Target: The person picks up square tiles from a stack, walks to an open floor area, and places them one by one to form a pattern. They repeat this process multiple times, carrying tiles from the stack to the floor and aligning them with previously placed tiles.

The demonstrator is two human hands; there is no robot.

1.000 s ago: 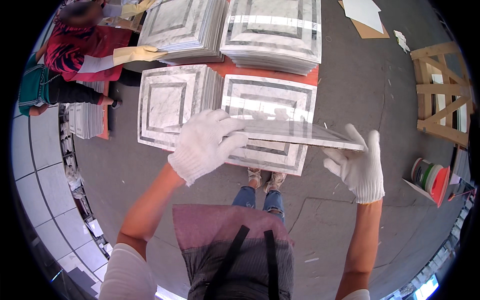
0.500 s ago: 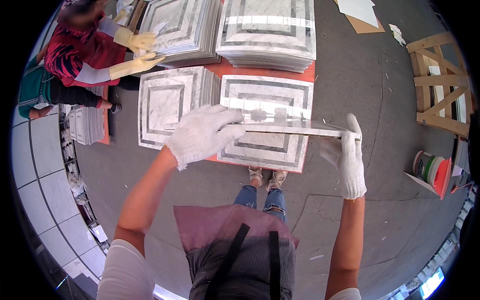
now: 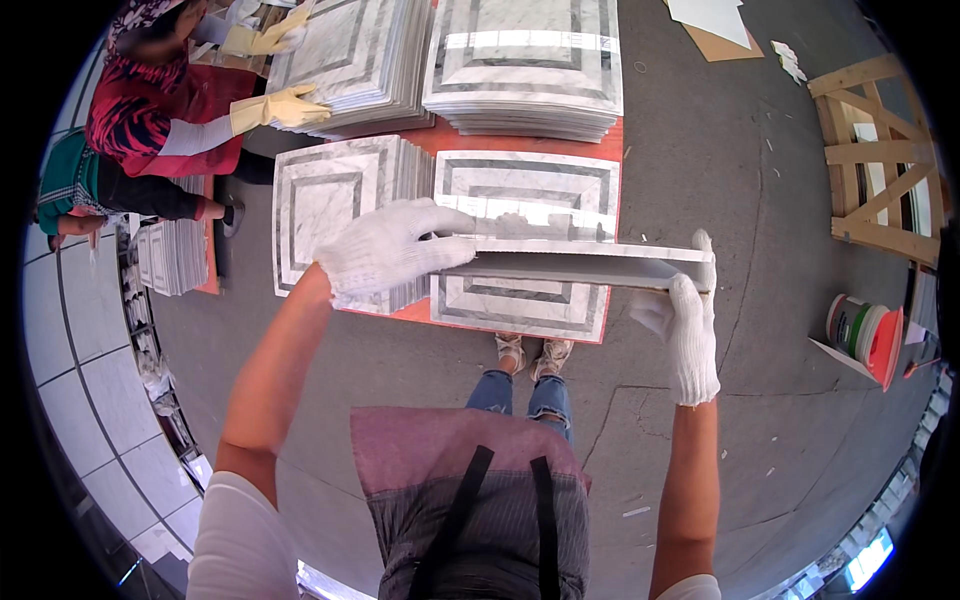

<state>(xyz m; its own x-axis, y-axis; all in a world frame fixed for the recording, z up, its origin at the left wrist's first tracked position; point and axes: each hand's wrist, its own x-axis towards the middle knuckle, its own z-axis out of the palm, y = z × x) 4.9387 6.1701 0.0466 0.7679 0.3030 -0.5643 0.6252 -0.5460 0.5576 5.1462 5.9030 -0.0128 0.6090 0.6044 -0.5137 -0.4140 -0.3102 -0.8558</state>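
Observation:
In front of me, above the near right stack of patterned marble tiles (image 3: 525,310), I hold a square-edged marble tile (image 3: 570,266) with its thin white edge up and a strip of its plain grey back showing. My left hand (image 3: 385,248), in a white knitted glove, grips the tile's left end, fingers over the top edge and thumb on the near side. My gloved right hand (image 3: 690,325) is closed around its right end, with fingers on both sides. To the left of it stands the near left tile stack (image 3: 325,205).
Two taller tile stacks (image 3: 525,55) stand behind on the same red base (image 3: 520,147). At the far left, a co-worker's yellow-gloved hand (image 3: 285,106) rests by one stack. A wooden crate (image 3: 870,155) and a bucket (image 3: 853,325) stand on the right.
The tile has tipped, so a grey strip of its back now shows below the edge. My left hand has shifted slightly left and down. The co-worker's hands have moved along the far stack.

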